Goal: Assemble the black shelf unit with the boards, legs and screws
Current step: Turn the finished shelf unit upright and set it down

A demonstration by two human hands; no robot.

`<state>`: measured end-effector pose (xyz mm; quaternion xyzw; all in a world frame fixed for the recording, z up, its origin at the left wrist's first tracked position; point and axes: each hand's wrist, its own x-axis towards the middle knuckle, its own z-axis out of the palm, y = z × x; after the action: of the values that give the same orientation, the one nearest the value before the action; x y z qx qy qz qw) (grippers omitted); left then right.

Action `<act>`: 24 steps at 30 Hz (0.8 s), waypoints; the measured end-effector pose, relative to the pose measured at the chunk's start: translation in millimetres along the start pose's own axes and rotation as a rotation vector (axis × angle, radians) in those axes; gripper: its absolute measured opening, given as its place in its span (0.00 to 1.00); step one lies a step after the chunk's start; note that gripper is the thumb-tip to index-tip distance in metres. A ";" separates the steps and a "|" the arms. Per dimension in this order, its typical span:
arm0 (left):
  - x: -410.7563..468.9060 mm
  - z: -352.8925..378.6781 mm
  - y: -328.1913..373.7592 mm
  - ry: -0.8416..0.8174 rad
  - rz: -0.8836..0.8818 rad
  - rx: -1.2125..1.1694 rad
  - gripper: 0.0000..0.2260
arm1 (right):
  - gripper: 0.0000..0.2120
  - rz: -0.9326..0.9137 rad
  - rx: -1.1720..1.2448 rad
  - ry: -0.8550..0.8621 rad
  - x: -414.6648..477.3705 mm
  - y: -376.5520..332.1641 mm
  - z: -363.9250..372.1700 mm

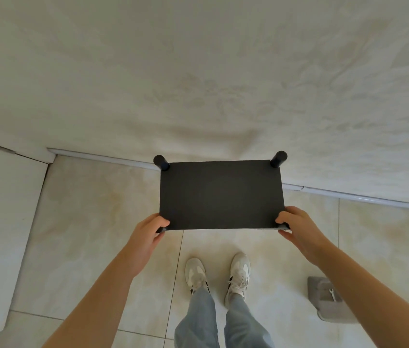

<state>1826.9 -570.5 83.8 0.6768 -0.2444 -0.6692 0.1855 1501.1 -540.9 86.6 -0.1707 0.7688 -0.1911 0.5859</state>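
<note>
The black shelf unit point(221, 194) is held up in front of me, its flat top board facing the camera. Two black round legs point(161, 162) point(278, 159) stick out past its far corners. My left hand point(148, 237) grips the near left corner, fingers curled round the leg there. At the near right corner my right hand point(296, 227) grips the same way. The near legs are mostly hidden by my hands. No loose screws or boards are in view.
I stand on a beige tiled floor point(98, 222), my two white shoes point(217, 275) below the shelf. A pale wall with a white skirting strip point(103, 158) lies just beyond. A grey block with a small wrench point(332, 293) on it sits at the lower right.
</note>
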 end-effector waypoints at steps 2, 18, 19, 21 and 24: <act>8.7 3.1 -3.9 -0.001 0.008 -0.037 0.04 | 0.10 0.008 0.028 0.005 6.0 3.5 -1.2; 43.7 7.2 37.3 0.098 -0.013 0.140 0.20 | 0.27 -0.009 -0.240 -0.097 16.0 -23.8 -4.8; 46.4 9.4 43.0 0.116 -0.010 0.154 0.21 | 0.29 -0.033 -0.232 -0.080 17.9 -28.9 -3.7; 52.6 13.4 52.1 0.137 0.010 0.145 0.24 | 0.33 -0.068 -0.173 -0.040 23.2 -40.3 -2.3; 60.3 20.3 64.2 0.134 0.040 0.087 0.27 | 0.36 -0.121 -0.060 0.010 32.2 -59.0 0.5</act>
<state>1800.4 -656.0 71.1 0.7224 -0.2739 -0.6074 0.1850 1495.6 -607.9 88.8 -0.2333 0.7654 -0.2042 0.5639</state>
